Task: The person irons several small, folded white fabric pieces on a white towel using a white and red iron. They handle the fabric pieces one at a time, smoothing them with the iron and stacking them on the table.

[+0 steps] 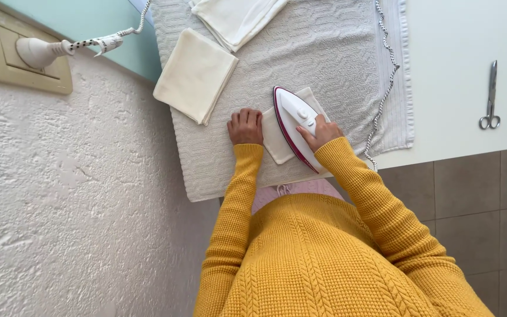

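Observation:
My right hand grips the handle of a white iron with a magenta edge, which rests on a small folded cream cloth. My left hand lies flat, fingers curled down, on the left edge of that cloth, pinning it to a grey towel spread over the table. Both arms wear yellow knitted sleeves. Most of the small cloth is hidden under the iron.
A folded cream cloth lies on the towel's left part, and another folded stack sits at the top. The iron's speckled cord runs along the towel to a wall plug. Scissors lie on the white table at right.

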